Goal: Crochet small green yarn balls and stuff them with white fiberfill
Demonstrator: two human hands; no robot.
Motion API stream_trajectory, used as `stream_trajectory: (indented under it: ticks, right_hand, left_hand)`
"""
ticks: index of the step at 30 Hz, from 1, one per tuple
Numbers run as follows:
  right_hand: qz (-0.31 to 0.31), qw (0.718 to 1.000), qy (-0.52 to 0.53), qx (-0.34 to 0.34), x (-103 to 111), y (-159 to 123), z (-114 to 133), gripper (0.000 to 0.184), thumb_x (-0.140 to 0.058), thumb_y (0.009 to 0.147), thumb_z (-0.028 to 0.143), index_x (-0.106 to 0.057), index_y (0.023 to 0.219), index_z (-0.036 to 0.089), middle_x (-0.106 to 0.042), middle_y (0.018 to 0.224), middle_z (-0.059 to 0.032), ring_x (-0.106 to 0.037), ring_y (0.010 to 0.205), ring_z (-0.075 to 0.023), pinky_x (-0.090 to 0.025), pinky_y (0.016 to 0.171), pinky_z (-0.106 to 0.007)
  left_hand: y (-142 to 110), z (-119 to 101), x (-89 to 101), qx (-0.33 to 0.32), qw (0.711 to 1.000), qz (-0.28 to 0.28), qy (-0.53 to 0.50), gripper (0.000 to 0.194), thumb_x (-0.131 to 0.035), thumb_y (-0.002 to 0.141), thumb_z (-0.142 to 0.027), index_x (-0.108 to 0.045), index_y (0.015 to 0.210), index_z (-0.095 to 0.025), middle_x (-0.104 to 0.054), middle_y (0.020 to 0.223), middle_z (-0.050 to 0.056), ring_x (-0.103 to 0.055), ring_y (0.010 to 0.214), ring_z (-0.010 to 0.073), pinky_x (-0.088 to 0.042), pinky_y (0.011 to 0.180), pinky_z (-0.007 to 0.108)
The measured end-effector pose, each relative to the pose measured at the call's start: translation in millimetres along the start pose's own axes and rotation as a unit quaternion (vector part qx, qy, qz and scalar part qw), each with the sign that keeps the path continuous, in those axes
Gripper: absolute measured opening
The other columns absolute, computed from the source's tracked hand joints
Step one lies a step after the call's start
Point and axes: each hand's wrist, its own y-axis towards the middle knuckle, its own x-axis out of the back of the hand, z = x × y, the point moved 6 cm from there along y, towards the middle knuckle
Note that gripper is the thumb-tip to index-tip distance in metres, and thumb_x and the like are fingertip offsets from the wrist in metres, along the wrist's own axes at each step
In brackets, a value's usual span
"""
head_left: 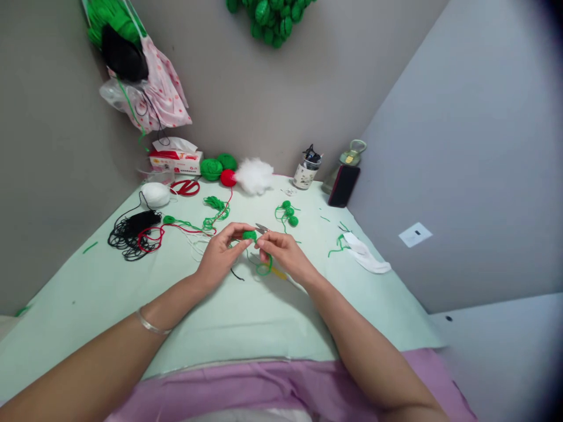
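Above the pale green counter (pixel 211 328), the left hand (pixel 220 253) gripped a small, rounded green yarn piece (pixel 250 235), seemingly to steady it; the right hand (pixel 285 252) pinched beside it, apparently controlling a looped green yarn strand (pixel 271 264). Three round green yarn balls (pixel 290 212) lay beyond, probably for room.

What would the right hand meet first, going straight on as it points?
Probably the green piece in the left hand, just ahead of the right hand; whether they touch is unclear.
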Motion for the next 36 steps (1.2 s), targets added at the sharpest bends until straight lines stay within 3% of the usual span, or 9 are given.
stream_trajectory:
  ticks: [4, 7, 10, 13, 17, 21, 25, 30, 36]
  right_hand:
    - [-0.066, 0.997, 0.007, 0.034, 9.9, -3.1, 9.8, 0.030, -0.076, 0.082, 0.045, -0.065, 0.073, 0.019, -0.063, 0.075, 0.0007, -0.053, 0.072, -0.0128, -0.043, 0.071, -0.027]
    - [-0.088, 0.994, 0.030, 0.063, 9.1, -4.6, 16.7, 0.030, -0.077, 0.080, 0.043, -0.061, 0.070, 0.020, -0.068, 0.093, -0.0022, -0.056, 0.080, -0.0131, -0.046, 0.076, -0.027]
    - [-0.058, 0.991, 0.102, 0.058, 4.1, -4.4, 18.9, 0.031, -0.076, 0.081, 0.044, -0.059, 0.071, 0.020, -0.069, 0.092, -0.0033, -0.059, 0.075, -0.0123, -0.049, 0.071, -0.027]
    - [-0.038, 0.984, 0.169, 0.029, 4.0, -4.0, 17.3, 0.032, -0.077, 0.079, 0.045, -0.056, 0.078, 0.021, -0.069, 0.088, -0.0012, -0.058, 0.062, -0.0097, -0.043, 0.055, -0.024]
    - [-0.071, 0.997, 0.038, 0.018, 11.3, -5.0, 13.8, 0.028, -0.073, 0.084, 0.044, -0.058, 0.095, 0.022, -0.067, 0.097, 0.0005, -0.050, 0.056, -0.0068, -0.037, 0.051, -0.023]
    - [-0.023, 0.992, -0.126, 0.021, 4.8, -4.8, 7.3, 0.023, -0.065, 0.089, 0.041, -0.063, 0.082, 0.019, -0.058, 0.071, 0.0030, -0.048, 0.062, -0.0110, -0.037, 0.062, -0.026]
    - [-0.038, 0.988, -0.149, 0.016, 5.7, -3.4, 3.7, 0.026, -0.061, 0.090, 0.039, -0.063, 0.076, 0.018, -0.046, 0.063, 0.0050, -0.037, 0.061, -0.0111, -0.027, 0.060, -0.026]
    - [-0.014, 0.989, -0.148, -0.009, -6.1, -5.4, 2.7, 0.021, -0.058, 0.086, 0.033, -0.061, 0.071, 0.018, -0.043, 0.058, 0.0060, -0.035, 0.057, -0.0115, -0.025, 0.057, -0.027]
    - [-0.055, 0.991, -0.121, -0.024, -18.9, -11.3, -2.7, 0.018, -0.061, 0.080, 0.028, -0.054, 0.065, 0.020, -0.040, 0.056, 0.0068, -0.033, 0.057, -0.0115, -0.022, 0.057, -0.027]
  left_hand:
    - [-1.3, -0.1, -3.9, -0.008, 1.000, 0.010, -0.004, 0.020, -0.073, 0.084, -0.029, -0.064, 0.100, -0.021, -0.068, 0.104, 0.004, -0.065, 0.100, 0.0202, -0.050, 0.094, 0.034]
    - [-1.9, 4.9, -9.1, 0.008, 0.999, 0.033, -0.018, 0.021, -0.070, 0.087, -0.033, -0.058, 0.101, -0.022, -0.066, 0.104, 0.002, -0.069, 0.082, 0.0168, -0.055, 0.079, 0.032]
    - [-2.2, 8.4, -12.6, 0.023, 0.998, 0.059, -0.027, 0.024, -0.068, 0.089, -0.037, -0.059, 0.106, -0.022, -0.066, 0.109, 0.003, -0.069, 0.073, 0.0159, -0.057, 0.073, 0.033]
    - [-2.1, 10.3, -11.9, 0.036, 0.997, 0.068, -0.021, 0.024, -0.066, 0.091, -0.038, -0.062, 0.107, -0.021, -0.070, 0.097, 0.002, -0.070, 0.077, 0.0181, -0.056, 0.077, 0.033]
    - [-1.2, 13.1, -7.3, 0.055, 0.997, 0.049, -0.005, 0.022, -0.065, 0.092, -0.036, -0.060, 0.109, -0.022, -0.068, 0.073, -0.002, -0.067, 0.072, 0.0180, -0.050, 0.073, 0.031]
    - [-0.5, 12.6, -8.0, 0.059, 0.997, 0.054, 0.000, 0.024, -0.067, 0.090, -0.038, -0.061, 0.106, -0.022, -0.069, 0.078, -0.001, -0.068, 0.075, 0.0183, -0.051, 0.075, 0.031]
    - [-0.7, 12.0, -8.9, 0.061, 0.996, 0.062, 0.010, 0.028, -0.070, 0.086, -0.039, -0.062, 0.106, -0.021, -0.070, 0.076, -0.001, -0.069, 0.074, 0.0186, -0.050, 0.072, 0.030]
    - [2.5, 20.0, -9.2, 0.062, 0.997, 0.039, 0.031, 0.017, -0.067, 0.081, -0.030, -0.061, 0.093, -0.020, -0.065, 0.070, -0.004, -0.063, 0.062, 0.0159, -0.048, 0.065, 0.029]
    - [10.2, 23.0, -5.0, 0.048, 0.997, 0.010, 0.051, 0.012, -0.065, 0.070, -0.021, -0.061, 0.082, -0.021, -0.062, 0.074, -0.004, -0.057, 0.067, 0.0148, -0.044, 0.066, 0.028]
